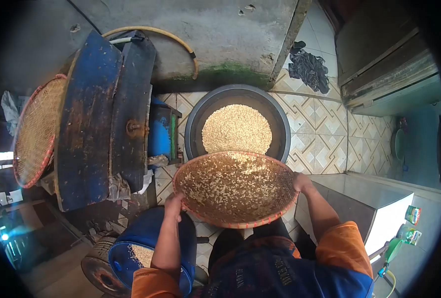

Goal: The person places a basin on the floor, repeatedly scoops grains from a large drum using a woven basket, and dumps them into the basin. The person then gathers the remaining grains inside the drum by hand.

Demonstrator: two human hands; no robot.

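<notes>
While both hands hold one sieve tray, things lie left to right like this:

Far left: a second woven tray (pixel 35 130) leans upright against a worn blue machine (pixel 106 119), at the left edge of the floor.

Lower left: a blue bucket (pixel 148 248) with some pale grain inside stands beside an old tyre (pixel 97 268), just under the left forearm.

Left hand: the left hand (pixel 174 202) is closed over the near-left rim of the woven sieve tray (pixel 235 188), fingers curled on the edge.

Sieve tray: round, red-rimmed, held off the floor in front of the person's body, tilted a little; pale grain (pixel 220 181) is scattered over its mesh.

Basin: a dark round basin (pixel 196 124) sits on the patterned tile floor (pixel 324 134) just beyond the tray, heaped with grain; the tray's far rim overlaps its near rim in view.

Right hand: the right hand (pixel 301 182) grips the tray's right rim, closed on it.

Right: a white box-like cabinet (pixel 379 203) stands by the right elbow; a dark cloth (pixel 310 69) lies at the floor's far edge, by the concrete wall (pixel 220 39).
</notes>
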